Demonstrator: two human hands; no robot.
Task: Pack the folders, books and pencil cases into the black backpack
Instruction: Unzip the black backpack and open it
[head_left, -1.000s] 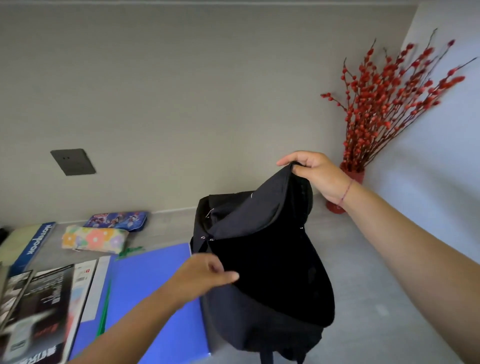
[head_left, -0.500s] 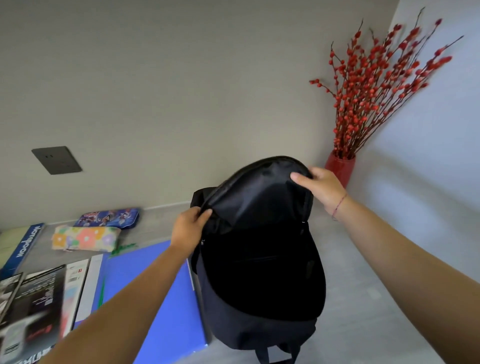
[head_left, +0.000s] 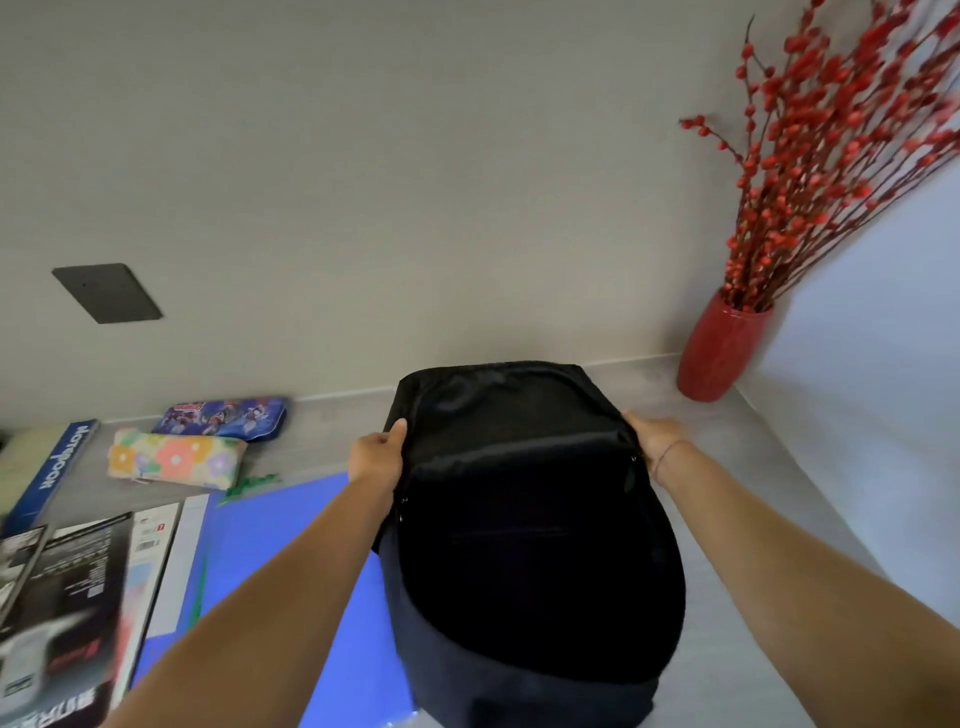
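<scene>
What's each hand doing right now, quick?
Left hand: grips the left edge of the black backpack.
Right hand: grips its right edge.

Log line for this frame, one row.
left hand grips black fabric backpack left edge | right hand holds right edge | blue plastic folder, floral pencil case not packed

The backpack (head_left: 535, 545) fills the gap between your hands; your left hand (head_left: 376, 457) and right hand (head_left: 652, 439) each hold one side of its top. Left of your left hand it is crowded. A folder (head_left: 275, 545) lies against the backpack with magazines (head_left: 78, 597) just beside it. Beyond them are a floral case (head_left: 176, 460), a blue case (head_left: 223, 418) and a book (head_left: 52, 473). Right of your right hand lies bare table (head_left: 769, 509), with a vase (head_left: 722, 353) in the corner beyond. The wall (head_left: 415, 208) stands close behind the backpack.
</scene>
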